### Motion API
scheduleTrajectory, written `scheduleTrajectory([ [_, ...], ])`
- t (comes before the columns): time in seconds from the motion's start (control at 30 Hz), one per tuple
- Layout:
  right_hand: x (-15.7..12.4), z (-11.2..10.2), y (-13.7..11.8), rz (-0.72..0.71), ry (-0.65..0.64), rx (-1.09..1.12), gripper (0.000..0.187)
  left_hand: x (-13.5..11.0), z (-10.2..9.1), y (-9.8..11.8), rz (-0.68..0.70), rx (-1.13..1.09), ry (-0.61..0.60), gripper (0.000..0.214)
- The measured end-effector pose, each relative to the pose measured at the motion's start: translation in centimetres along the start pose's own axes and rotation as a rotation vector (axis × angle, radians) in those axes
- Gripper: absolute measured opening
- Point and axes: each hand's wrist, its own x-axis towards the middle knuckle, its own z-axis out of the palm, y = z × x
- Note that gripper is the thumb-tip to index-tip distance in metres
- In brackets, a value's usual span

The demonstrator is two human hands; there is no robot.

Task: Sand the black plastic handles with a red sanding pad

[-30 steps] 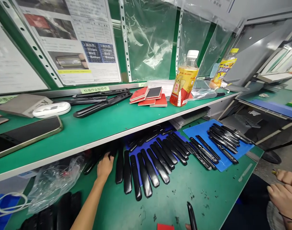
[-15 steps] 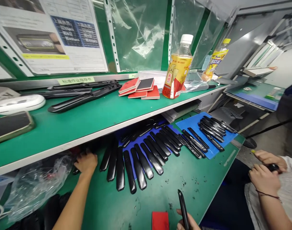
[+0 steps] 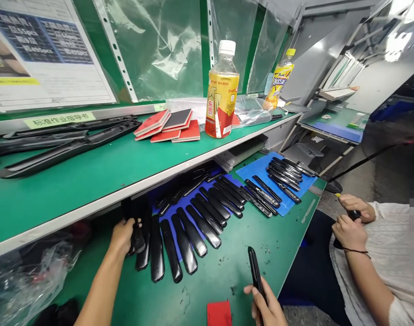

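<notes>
My left hand (image 3: 122, 235) reaches under the green shelf (image 3: 101, 181) and closes round a long black plastic part (image 3: 137, 235) at the left end of a row of such parts (image 3: 190, 226) lying on a blue mat on the green bench. Near the bench's front edge my right hand (image 3: 266, 305) grips another black plastic part (image 3: 255, 271), held on edge and pointing away from me. A red pad (image 3: 219, 313) lies on the bench just left of that hand.
The shelf carries long black strips (image 3: 64, 145), red pads (image 3: 169, 127) and a drink bottle (image 3: 222, 90). More black parts lie on a blue tray (image 3: 278, 174) at the right. A co-worker's hands (image 3: 351, 224) work at the far right. A plastic bag (image 3: 26, 280) sits lower left.
My view has swung right. My left hand has closed on a black part in the row. My right hand with its part has risen further into view.
</notes>
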Motion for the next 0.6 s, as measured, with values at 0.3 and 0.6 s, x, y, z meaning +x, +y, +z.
scheduleTrajectory([
  [0.3, 5.9, 2.6, -5.4, -0.325, -0.126, -0.538, 0.047, -8.4, 3.0, 5.0, -0.024, 0.102, 0.031, 0.056],
  [0.6, 16.3, 14.7, -12.6, -0.568, -0.099, -0.861, 0.027, -11.9, 3.4, 10.6, 0.224, 0.031, 0.233, 0.052],
])
